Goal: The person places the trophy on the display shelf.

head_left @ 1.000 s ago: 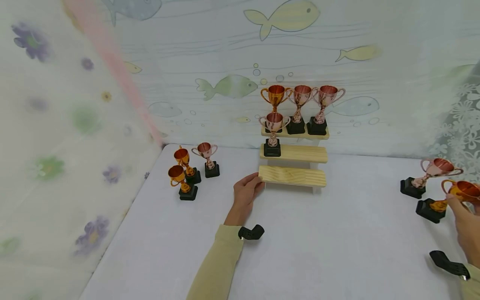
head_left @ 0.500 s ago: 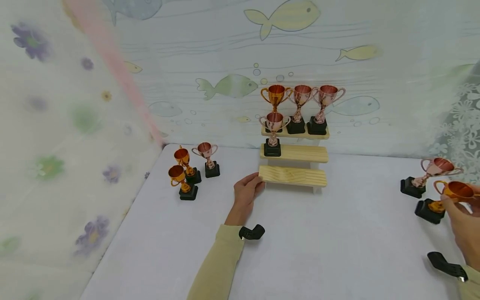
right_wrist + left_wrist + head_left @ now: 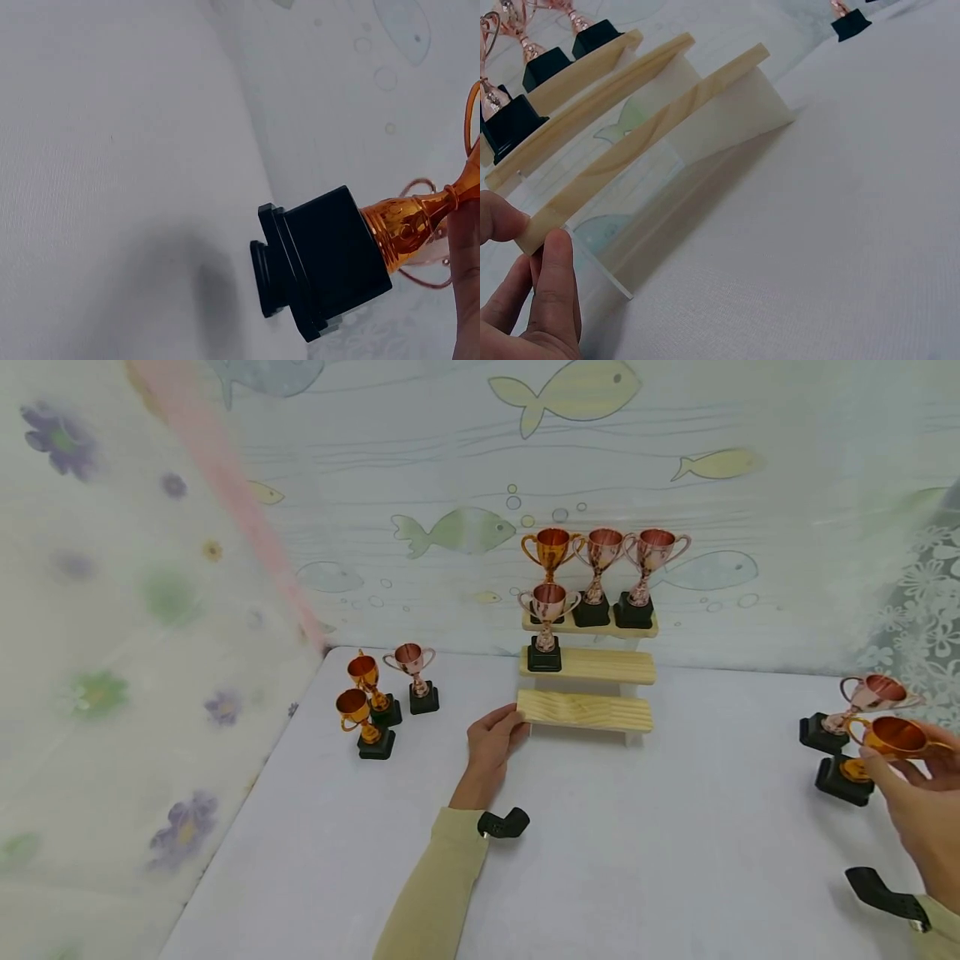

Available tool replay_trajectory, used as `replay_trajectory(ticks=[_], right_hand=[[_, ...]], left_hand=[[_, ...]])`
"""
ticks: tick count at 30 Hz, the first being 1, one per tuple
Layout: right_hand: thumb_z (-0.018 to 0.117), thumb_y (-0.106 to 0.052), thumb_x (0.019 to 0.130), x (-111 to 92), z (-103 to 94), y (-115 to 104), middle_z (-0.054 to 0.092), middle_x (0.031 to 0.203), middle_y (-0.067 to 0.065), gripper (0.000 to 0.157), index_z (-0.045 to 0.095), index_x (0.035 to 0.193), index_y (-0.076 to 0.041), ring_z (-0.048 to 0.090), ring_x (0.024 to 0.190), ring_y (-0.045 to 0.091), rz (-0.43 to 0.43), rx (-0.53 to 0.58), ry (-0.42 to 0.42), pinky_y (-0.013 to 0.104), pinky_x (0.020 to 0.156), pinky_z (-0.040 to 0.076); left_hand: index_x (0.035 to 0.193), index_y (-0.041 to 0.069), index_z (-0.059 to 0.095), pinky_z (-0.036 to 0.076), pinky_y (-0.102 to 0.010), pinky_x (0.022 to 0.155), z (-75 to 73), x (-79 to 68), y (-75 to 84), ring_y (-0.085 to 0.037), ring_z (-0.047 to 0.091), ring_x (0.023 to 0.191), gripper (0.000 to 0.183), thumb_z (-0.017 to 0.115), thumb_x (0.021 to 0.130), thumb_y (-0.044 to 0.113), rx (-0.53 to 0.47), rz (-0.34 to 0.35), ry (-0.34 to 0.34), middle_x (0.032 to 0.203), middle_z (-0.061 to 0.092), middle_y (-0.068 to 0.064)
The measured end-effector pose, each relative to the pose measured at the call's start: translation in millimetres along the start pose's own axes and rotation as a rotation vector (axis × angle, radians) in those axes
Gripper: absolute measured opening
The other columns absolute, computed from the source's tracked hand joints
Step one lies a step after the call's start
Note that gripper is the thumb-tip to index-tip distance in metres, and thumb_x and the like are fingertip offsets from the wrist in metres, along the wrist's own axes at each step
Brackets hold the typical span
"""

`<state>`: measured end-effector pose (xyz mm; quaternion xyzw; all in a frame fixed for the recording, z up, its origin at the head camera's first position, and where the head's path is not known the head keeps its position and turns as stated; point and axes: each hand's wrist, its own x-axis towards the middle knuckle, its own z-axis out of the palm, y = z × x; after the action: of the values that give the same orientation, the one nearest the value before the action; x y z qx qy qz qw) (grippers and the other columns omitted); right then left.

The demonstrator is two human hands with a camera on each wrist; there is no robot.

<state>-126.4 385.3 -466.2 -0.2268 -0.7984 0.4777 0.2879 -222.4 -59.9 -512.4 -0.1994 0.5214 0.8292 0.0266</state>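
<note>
Since the earlier frames, the right hand [image 3: 911, 802] and the gold trophy [image 3: 892, 739] have shifted left, while the left hand [image 3: 495, 747] and the wooden rack [image 3: 607, 667] have kept their positions. The right hand grasps the gold trophy, tilted with its base pointing left, over the right side of the counter [image 3: 675, 860] and well apart from the rack. The left hand pinches the end of the lowest tier [image 3: 588, 710]. Main hazard: the gold trophy overlaps the tilted rose trophy [image 3: 879, 691] in the head view, so a sweep with too little clearance could knock it; contact between the two cannot be confirmed. Secondary hazard: with the weighty-looking base cantilevered, a loose grip could let the gold trophy rotate. Farther out, a pull by the left hand could shift the rack and topple the middle-tier trophy [image 3: 549, 602], which stands near the left end. The right wrist view shows a shadow [image 3: 217, 300] separate from the base, suggesting lift, which the head view leaves unclear. The left wrist view shows the thumb [image 3: 499, 217] above the board and fingers [image 3: 555, 277] beneath; the head view hides the underside.
</note>
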Motion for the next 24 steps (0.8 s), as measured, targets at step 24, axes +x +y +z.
replay_trajectory(ticks=[24], right_hand=[[0.063,0.030,0.079,-8,20.1,-32,0.062,0.126,-0.010,0.060,0.058,0.135,0.009,0.061,0.108,0.005,-0.397,0.198,-0.116,0.006,0.087,0.050]], left_hand=[[0.122,-0.005,0.069,0.061,-0.028,0.088,-0.3,-1.2,2.2,-0.016,0.071,0.092,0.030,0.069,0.092,-0.002,0.006,-0.007,0.000,0.116,0.069,-0.020]])
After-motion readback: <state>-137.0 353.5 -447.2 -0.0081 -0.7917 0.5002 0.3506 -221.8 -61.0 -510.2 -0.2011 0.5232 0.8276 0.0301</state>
